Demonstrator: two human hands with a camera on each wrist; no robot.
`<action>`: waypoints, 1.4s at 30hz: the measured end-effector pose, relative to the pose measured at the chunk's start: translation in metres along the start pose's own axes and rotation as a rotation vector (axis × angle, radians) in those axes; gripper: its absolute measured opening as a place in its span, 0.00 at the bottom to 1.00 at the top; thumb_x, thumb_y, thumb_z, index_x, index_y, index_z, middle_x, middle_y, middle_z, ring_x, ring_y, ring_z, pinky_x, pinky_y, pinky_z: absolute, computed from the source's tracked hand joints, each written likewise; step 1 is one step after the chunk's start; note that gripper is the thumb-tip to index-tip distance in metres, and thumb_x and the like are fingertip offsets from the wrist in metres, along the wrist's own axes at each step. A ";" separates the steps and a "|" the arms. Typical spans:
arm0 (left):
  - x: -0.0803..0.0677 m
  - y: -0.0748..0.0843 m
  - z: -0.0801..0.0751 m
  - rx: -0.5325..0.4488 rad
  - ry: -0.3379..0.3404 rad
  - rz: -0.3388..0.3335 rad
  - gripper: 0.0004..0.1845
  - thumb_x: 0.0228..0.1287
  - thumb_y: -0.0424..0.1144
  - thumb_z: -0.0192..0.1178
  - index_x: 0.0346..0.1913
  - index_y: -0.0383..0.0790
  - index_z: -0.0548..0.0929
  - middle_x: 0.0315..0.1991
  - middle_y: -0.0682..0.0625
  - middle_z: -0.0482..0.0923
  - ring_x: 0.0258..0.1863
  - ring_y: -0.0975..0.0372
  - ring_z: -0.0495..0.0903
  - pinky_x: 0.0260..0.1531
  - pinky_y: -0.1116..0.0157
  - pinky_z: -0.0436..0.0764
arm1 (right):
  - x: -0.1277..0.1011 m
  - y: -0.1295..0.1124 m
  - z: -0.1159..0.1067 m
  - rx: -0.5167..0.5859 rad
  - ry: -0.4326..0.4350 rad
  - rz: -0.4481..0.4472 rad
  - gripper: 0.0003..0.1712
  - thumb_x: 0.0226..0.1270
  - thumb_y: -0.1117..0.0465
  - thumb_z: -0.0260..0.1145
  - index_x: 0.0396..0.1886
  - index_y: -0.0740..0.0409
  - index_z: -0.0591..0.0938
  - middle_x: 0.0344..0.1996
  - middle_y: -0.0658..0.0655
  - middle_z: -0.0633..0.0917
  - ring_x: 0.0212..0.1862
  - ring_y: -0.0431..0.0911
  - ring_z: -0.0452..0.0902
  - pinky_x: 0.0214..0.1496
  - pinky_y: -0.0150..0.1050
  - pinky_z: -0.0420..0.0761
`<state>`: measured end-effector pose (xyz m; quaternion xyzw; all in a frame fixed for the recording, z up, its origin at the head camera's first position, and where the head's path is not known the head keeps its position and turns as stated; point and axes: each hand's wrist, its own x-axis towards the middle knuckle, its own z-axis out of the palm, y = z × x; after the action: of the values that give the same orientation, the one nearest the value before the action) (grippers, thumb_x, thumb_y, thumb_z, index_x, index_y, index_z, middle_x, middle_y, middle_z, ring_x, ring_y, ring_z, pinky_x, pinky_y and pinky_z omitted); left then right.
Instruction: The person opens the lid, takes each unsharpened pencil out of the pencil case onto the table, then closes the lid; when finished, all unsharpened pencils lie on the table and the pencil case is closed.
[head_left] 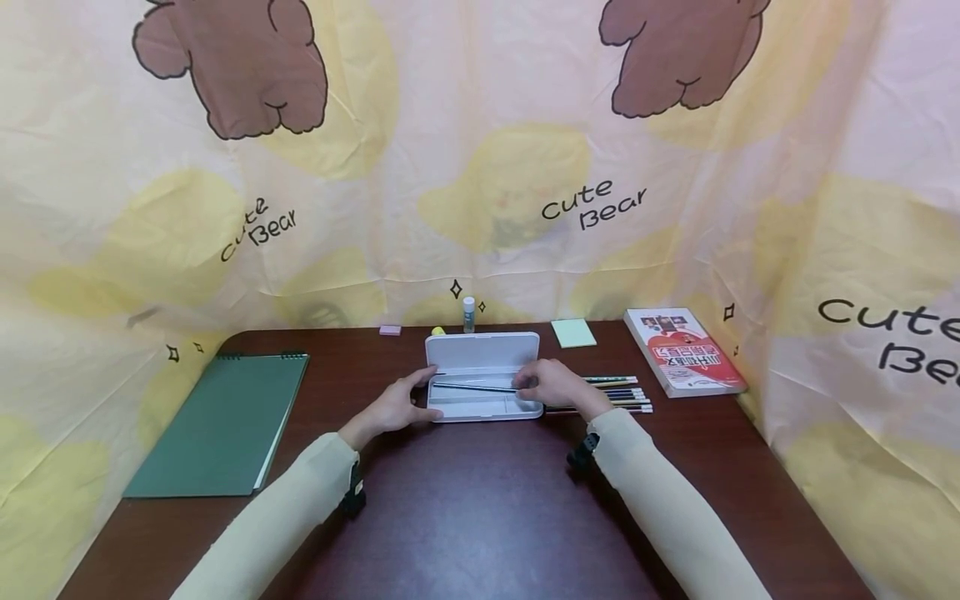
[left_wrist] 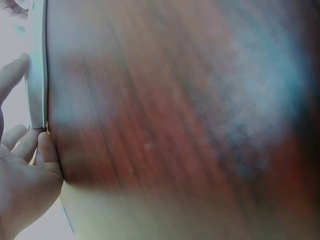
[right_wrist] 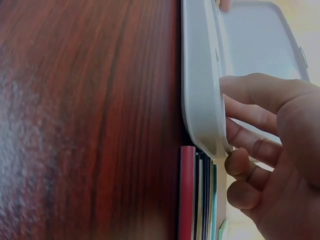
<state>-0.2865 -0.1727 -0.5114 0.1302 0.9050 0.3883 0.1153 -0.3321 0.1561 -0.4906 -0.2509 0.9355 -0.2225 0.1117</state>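
A white pencil case (head_left: 472,407) lies with its lid raised on the dark wooden table. My left hand (head_left: 399,403) holds its left end, thumb at the front corner and fingers toward the back. In the left wrist view, that hand's fingers (left_wrist: 47,150) sit right at the end of the case (left_wrist: 37,75). Inside the case lies a dark pencil (head_left: 472,387), slanting slightly. My right hand (head_left: 555,385) reaches over the right end and pinches the pencil's right end. The right wrist view shows the right thumb (right_wrist: 250,90) over the rim; the pencil is hidden there.
Several pencils (head_left: 626,393) lie right of the case, under the right wrist. A book (head_left: 686,354) and green sticky notes (head_left: 573,332) are at back right. Behind the case are a glue stick (head_left: 468,315) and a pink eraser (head_left: 390,331). A green spiral notebook (head_left: 217,425) lies left.
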 end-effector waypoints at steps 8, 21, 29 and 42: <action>0.001 -0.002 -0.001 0.000 -0.002 0.001 0.50 0.54 0.52 0.75 0.77 0.53 0.61 0.73 0.43 0.67 0.72 0.51 0.65 0.73 0.44 0.60 | -0.001 -0.003 -0.001 -0.027 -0.036 0.007 0.06 0.64 0.58 0.71 0.40 0.45 0.90 0.43 0.48 0.87 0.47 0.44 0.78 0.57 0.46 0.78; 0.001 -0.003 0.000 -0.004 -0.005 -0.009 0.50 0.54 0.51 0.75 0.77 0.53 0.60 0.73 0.43 0.67 0.72 0.51 0.65 0.73 0.44 0.60 | -0.003 -0.003 -0.001 0.004 -0.011 -0.009 0.03 0.63 0.60 0.72 0.34 0.47 0.88 0.30 0.44 0.86 0.36 0.40 0.77 0.45 0.39 0.78; 0.001 -0.002 -0.001 0.007 0.000 -0.013 0.50 0.54 0.52 0.75 0.78 0.54 0.60 0.73 0.43 0.67 0.72 0.51 0.65 0.72 0.43 0.60 | -0.009 -0.002 -0.008 0.021 0.057 -0.047 0.04 0.63 0.60 0.73 0.36 0.47 0.90 0.35 0.45 0.89 0.39 0.42 0.78 0.48 0.41 0.78; -0.001 0.001 0.001 -0.002 0.001 -0.013 0.49 0.55 0.51 0.75 0.78 0.55 0.60 0.73 0.43 0.66 0.71 0.50 0.65 0.72 0.42 0.59 | -0.037 0.021 -0.025 0.051 0.130 -0.064 0.05 0.63 0.60 0.73 0.38 0.47 0.90 0.40 0.48 0.90 0.45 0.45 0.81 0.53 0.47 0.80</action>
<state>-0.2857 -0.1720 -0.5115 0.1238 0.9054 0.3887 0.1178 -0.3174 0.2002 -0.4748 -0.2628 0.9262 -0.2656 0.0497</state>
